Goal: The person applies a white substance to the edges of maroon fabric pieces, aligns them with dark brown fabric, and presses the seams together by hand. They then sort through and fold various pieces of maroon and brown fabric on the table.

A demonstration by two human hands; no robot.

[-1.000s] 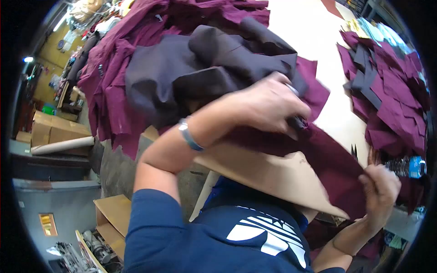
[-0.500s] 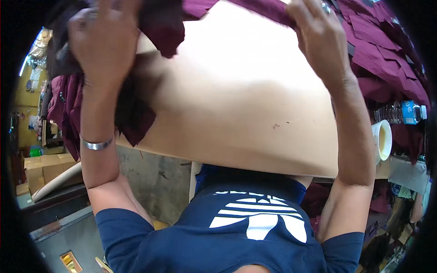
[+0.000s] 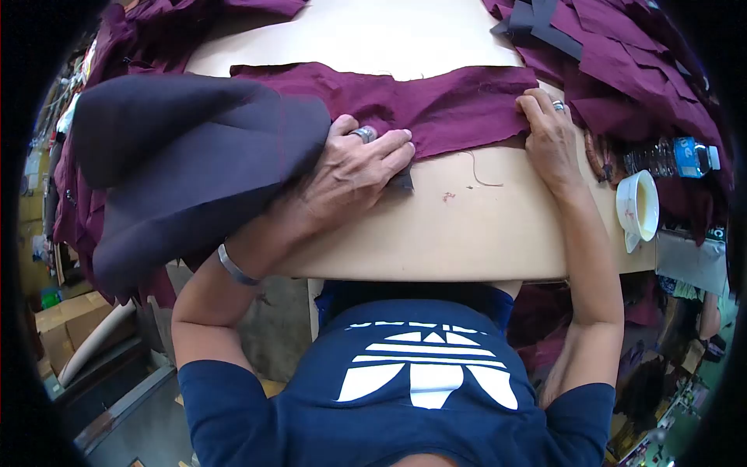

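Observation:
A strip of maroon cloth (image 3: 467,109) lies stretched across the table, with a wavy, frayed far edge. My left hand (image 3: 354,163), a ring on one finger, is closed on its near edge, fingers bent and thumb hidden. Dark grey-purple fabric (image 3: 210,148) with a stitched seam is folded over to the left, bulging above that forearm. A small dark flap of it peeks out beyond the fingers. At the strip's right end, my right hand (image 3: 548,128) pinches the corner between curled fingers.
Layered maroon pieces (image 3: 622,70) are heaped at the right, more cloth (image 3: 140,39) at the far left. A plastic bottle (image 3: 673,158) and a white cup (image 3: 638,206) stand beside my right forearm. Loose thread (image 3: 484,177) lies on the pale tabletop (image 3: 443,241); its near edge meets my body.
Both hands have come down and nearer from the far side, bringing the maroon strip flat onto the table. The dark fabric now spreads to the left of my left hand.

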